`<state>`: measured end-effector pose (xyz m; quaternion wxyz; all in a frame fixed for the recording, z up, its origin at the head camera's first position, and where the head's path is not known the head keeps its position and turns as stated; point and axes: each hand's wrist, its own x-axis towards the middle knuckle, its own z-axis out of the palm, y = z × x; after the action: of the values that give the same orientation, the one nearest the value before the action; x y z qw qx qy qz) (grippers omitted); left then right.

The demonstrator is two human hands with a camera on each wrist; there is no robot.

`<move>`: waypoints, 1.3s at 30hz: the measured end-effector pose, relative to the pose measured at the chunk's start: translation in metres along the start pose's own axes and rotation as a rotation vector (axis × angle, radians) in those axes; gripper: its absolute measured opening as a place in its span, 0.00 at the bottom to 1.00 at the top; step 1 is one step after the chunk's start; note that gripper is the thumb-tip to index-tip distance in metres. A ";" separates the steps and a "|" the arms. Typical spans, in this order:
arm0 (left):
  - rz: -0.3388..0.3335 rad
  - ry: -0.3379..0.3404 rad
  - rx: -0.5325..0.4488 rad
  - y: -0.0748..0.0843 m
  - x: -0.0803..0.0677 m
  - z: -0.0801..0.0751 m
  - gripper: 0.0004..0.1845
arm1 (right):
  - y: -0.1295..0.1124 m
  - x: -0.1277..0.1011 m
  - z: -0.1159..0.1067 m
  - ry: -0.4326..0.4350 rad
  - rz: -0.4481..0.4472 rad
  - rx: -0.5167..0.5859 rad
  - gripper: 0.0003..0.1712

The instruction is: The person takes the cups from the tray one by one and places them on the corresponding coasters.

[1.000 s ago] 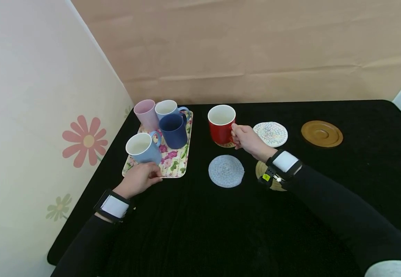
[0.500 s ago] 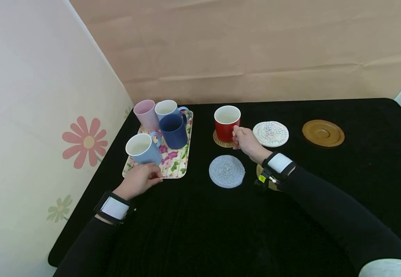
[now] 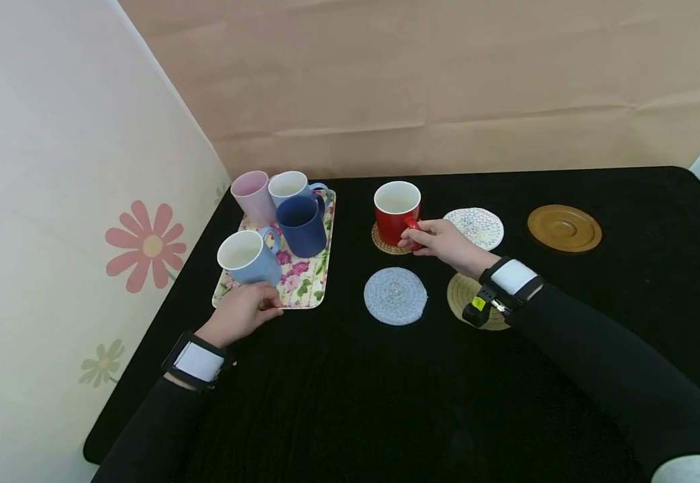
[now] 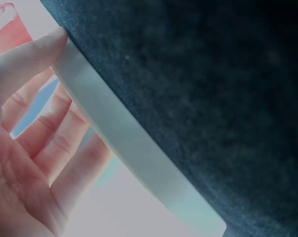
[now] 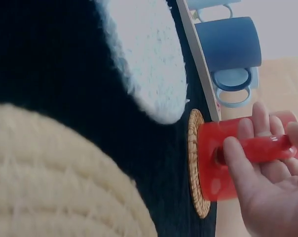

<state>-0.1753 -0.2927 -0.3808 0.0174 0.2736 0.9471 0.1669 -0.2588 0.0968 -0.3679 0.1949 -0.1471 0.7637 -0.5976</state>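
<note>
A red mug [image 3: 393, 225] with a white inside stands upright on a round woven coaster [image 3: 380, 243]. My right hand [image 3: 443, 243] is at its handle, fingers loosely extended around it; in the right wrist view much of the red handle [image 5: 265, 149] shows uncovered. At left, my left hand [image 3: 242, 312] holds the near rim of a floral tray [image 3: 307, 295], thumb on the outer side. Upright on the tray are a light blue mug [image 3: 250, 260] nearest that hand, a dark blue mug [image 3: 303, 228], a pink mug [image 3: 254, 200] and another pale blue mug [image 3: 289, 186].
More round mats lie on the black table [image 3: 350, 402]: a blue-grey one [image 3: 395, 296], a straw one [image 3: 461, 295] partly under the right wrist, a white speckled one [image 3: 476, 227] and a brown wooden one [image 3: 564, 228]. Walls rise behind and at left.
The red mug has shifted slightly right and settled onto the woven coaster. My right hand's grip on its handle has since loosened, the hand moving a little right. My left hand stays on the tray.
</note>
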 end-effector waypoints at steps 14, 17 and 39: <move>-0.010 -0.010 0.002 0.001 0.000 0.000 0.07 | -0.003 -0.001 0.042 0.160 -0.005 0.115 0.16; -0.014 -0.008 0.000 0.000 0.000 0.000 0.07 | -0.005 0.001 0.048 0.193 0.006 0.132 0.15; -0.003 0.002 0.019 0.000 0.000 0.002 0.07 | -0.003 0.009 0.050 0.195 -0.016 0.120 0.15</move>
<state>-0.1752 -0.2926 -0.3827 0.0141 0.2719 0.9491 0.1583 -0.2433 0.0490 -0.3772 0.1232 -0.0823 0.7406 -0.6554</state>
